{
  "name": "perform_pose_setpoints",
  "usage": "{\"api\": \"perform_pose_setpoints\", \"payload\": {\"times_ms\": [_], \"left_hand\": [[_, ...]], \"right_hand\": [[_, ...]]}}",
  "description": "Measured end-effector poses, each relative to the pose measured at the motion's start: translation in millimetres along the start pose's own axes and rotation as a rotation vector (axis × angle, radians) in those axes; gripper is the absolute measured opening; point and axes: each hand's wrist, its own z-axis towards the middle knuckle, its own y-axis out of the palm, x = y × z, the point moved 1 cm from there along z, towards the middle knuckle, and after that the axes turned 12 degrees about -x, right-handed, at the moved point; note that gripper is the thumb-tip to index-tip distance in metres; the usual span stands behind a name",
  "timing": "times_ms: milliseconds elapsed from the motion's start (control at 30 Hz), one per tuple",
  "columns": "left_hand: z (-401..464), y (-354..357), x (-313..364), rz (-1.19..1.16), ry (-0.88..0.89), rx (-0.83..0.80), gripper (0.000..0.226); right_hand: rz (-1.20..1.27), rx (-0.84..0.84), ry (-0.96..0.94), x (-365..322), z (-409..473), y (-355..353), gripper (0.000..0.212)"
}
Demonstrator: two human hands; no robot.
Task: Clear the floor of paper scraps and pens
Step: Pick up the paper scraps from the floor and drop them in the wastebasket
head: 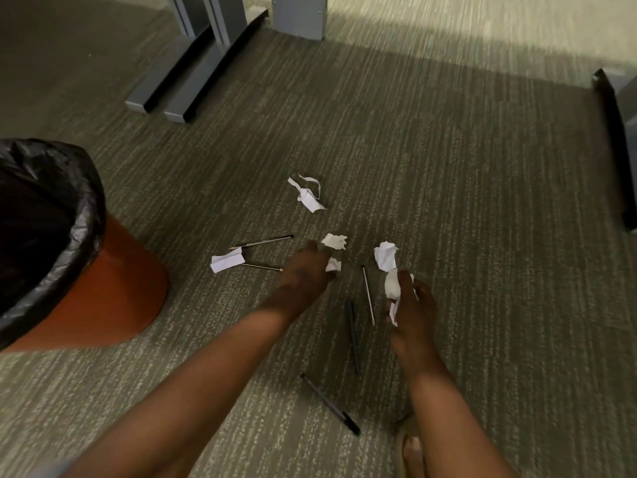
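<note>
White paper scraps and pens lie scattered on the grey carpet. My left hand (305, 276) is closed on a small crumpled scrap (333, 264), just below another scrap (334, 241). My right hand (412, 305) grips a crumpled paper wad (393, 288), right below a loose scrap (386, 255). A torn strip of paper (307, 194) lies farther away, and a folded scrap (227, 260) sits at the left. One pen (263, 241) lies above that folded scrap and another (262, 267) beside it. A thin pen (368, 294) lies between my hands, with two dark pens (353, 336) (331, 404) nearer me.
An orange waste bin (103, 291) with a black liner (44, 201) stands at the left. Grey desk feet (186, 81) and a grey post (300, 15) are at the back. A dark furniture foot (617, 150) lies at the right edge. My bare foot (412, 453) shows at the bottom.
</note>
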Motion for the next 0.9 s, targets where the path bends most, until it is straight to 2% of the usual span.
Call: {"api": "perform_pose_setpoints", "payload": {"times_ms": [100,200,300,367,467,500,600,667,767,833,900], "left_hand": [[-23.2,-38.5,-6.6,-0.156,-0.003,0.096,0.037],[-55.5,-83.6,-10.0,-0.315,-0.081,0.252,0.037],[-94.0,-127.2,-21.7,-0.549,-0.193,0.348,0.025],[-123.7,-156.0,-35.3,-0.654,-0.239,0.425,0.022],[-171.4,-195.7,-57.6,-0.778,-0.187,0.535,0.011],[-187.8,-208.7,-65.9,-0.769,-0.155,0.594,0.015],[-233.9,-246.0,-92.2,-0.476,-0.102,0.809,0.022],[-256.2,-263.3,-112.4,-0.202,-0.12,0.86,0.02],[-272.7,-270.0,-141.1,0.132,-0.269,0.76,0.025],[-281.9,-266.3,-159.3,0.261,-0.33,0.696,0.028],[-288.9,-260.2,-178.1,0.338,-0.383,0.639,0.025]], "right_hand": [[0.051,-0.183,0.077,-12.7,-15.7,45.5,0.017],[0.057,-0.337,0.081,-29.0,-41.5,96.7,0.012],[0.088,-0.498,0.047,-50.2,-72.8,154.1,0.021],[0.089,-0.614,0.019,-66.8,-97.5,193.8,0.013],[0.07,-0.813,-0.006,-86.9,-139.5,251.5,0.009],[0.057,-0.874,-0.027,-91.8,-152.5,268.3,0.008],[-0.059,-1.058,-0.11,-101.4,-188.5,314.4,0.01],[-0.168,-1.128,-0.198,-102.1,-206.6,342.0,0.018],[-0.465,-1.14,-0.46,-93.8,-223.3,373.5,0.016],[-0.721,-1.119,-0.682,-80.8,-232.9,388.4,0.017],[-0.877,-1.113,-0.838,-63.5,-239.1,397.2,0.019]]}}
